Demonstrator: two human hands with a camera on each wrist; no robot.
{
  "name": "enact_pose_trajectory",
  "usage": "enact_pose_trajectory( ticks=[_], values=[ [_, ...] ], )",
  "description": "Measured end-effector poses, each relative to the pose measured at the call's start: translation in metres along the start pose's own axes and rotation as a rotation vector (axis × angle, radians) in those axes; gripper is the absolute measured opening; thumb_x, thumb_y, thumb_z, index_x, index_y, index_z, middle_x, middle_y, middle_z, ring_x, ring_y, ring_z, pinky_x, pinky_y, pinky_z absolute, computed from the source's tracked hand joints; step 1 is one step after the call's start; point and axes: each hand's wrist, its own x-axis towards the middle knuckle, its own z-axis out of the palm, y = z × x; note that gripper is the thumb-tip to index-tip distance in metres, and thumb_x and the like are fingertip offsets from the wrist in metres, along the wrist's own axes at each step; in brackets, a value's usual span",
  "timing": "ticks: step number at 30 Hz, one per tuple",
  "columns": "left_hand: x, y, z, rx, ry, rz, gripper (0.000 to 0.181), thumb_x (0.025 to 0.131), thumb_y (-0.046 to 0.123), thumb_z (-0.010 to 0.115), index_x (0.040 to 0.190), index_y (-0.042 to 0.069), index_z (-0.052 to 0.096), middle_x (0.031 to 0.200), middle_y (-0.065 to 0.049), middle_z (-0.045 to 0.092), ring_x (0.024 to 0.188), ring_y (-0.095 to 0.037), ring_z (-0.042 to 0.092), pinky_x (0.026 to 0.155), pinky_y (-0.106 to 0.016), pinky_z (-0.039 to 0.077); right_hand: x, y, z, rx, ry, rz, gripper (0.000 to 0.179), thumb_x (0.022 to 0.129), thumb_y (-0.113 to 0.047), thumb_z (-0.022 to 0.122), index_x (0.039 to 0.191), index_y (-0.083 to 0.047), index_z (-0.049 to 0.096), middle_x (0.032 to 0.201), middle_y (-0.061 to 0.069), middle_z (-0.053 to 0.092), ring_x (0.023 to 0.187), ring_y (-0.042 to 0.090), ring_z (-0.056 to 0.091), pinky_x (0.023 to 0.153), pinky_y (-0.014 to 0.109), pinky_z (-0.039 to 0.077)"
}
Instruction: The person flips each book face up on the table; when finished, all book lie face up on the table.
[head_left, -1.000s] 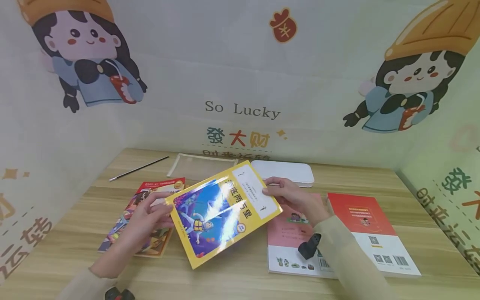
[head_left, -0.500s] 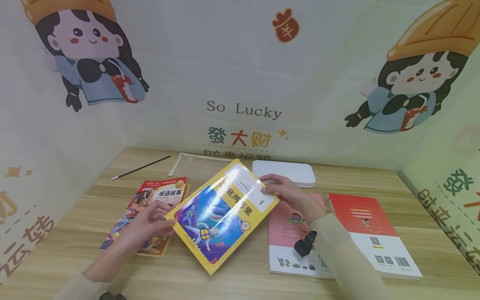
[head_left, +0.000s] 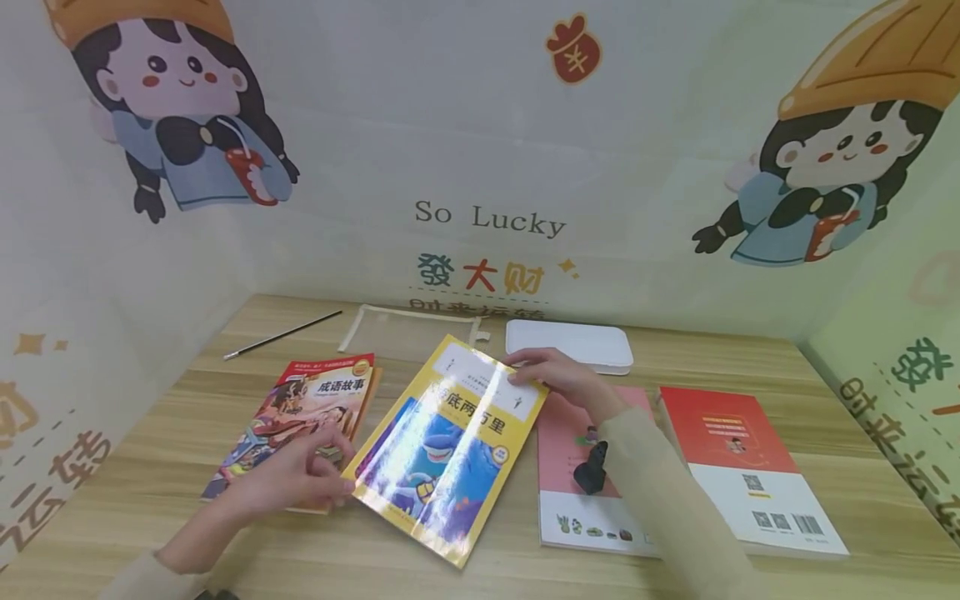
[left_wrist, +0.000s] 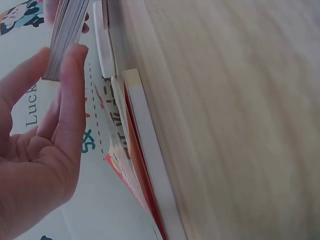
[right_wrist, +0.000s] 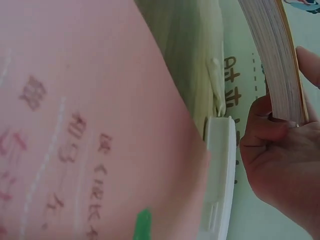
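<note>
A yellow-bordered book [head_left: 450, 450] with a blue undersea cover is held tilted over the middle of the table. My left hand [head_left: 296, 471] pinches its lower left corner; in the left wrist view, thumb and fingers lie on either side of the page block [left_wrist: 65, 40]. At the upper right corner, my right hand [head_left: 566, 379] grips the book, thumb on the cover. The right wrist view shows the fingers behind the page edges [right_wrist: 282, 65]. Below the left hand, a colourful red-topped book [head_left: 322, 392] lies on another book, partly covered by that hand.
To the right lie a pink and white book [head_left: 558, 492], partly under the right forearm, and a red and white book [head_left: 750, 475]. Along the back are a thin black stick [head_left: 285, 335], a mesh pouch [head_left: 405, 332] and a white case [head_left: 568, 343]. A printed cloth [head_left: 480, 125] hangs behind.
The yellow book has turned clockwise towards upright, its lower end coming nearer. The left hand has moved down with its corner, and the right hand has shifted slightly left.
</note>
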Motion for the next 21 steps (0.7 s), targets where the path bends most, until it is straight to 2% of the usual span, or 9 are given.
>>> enact_pose_trajectory(
  ticks=[7, 12, 15, 21],
  values=[
    [0.000, -0.003, 0.002, 0.009, -0.037, -0.001, 0.032, 0.079, 0.009, 0.065, 0.098, -0.004, 0.043, 0.073, -0.022, 0.061, 0.063, -0.030, 0.061, 0.059, -0.038, 0.052, 0.013, 0.006, 0.008, -0.083, 0.041, 0.064, 0.037, 0.080, -0.012, 0.061, 0.116, -0.006, 0.056, 0.097, 0.008, 0.060, 0.075, 0.018, 0.059, 0.082, 0.031, 0.041],
    [0.001, -0.002, 0.002, 0.077, -0.031, -0.035, 0.033, 0.078, 0.012, 0.067, 0.096, -0.003, 0.044, 0.068, -0.017, 0.061, 0.060, -0.030, 0.061, 0.053, -0.037, 0.052, 0.019, 0.007, 0.012, -0.186, 0.089, 0.094, 0.035, 0.077, -0.015, 0.064, 0.112, -0.011, 0.061, 0.112, 0.006, 0.053, 0.096, 0.020, 0.049, 0.095, 0.037, 0.029],
    [0.002, 0.000, 0.003, 0.114, -0.030, -0.063, 0.032, 0.078, 0.012, 0.067, 0.095, -0.003, 0.045, 0.067, -0.016, 0.062, 0.059, -0.029, 0.061, 0.051, -0.035, 0.052, 0.022, 0.006, 0.014, -0.267, 0.097, 0.091, 0.033, 0.077, -0.018, 0.065, 0.109, -0.013, 0.063, 0.109, 0.003, 0.054, 0.103, 0.021, 0.043, 0.095, 0.039, 0.027],
    [0.004, 0.001, 0.004, 0.138, -0.048, -0.107, 0.031, 0.077, 0.012, 0.068, 0.093, -0.003, 0.046, 0.066, -0.014, 0.062, 0.058, -0.027, 0.061, 0.050, -0.034, 0.052, 0.028, 0.005, 0.016, -0.363, 0.064, 0.050, 0.032, 0.077, -0.016, 0.065, 0.108, -0.009, 0.063, 0.102, 0.004, 0.058, 0.098, 0.020, 0.045, 0.090, 0.035, 0.032]
  ],
)
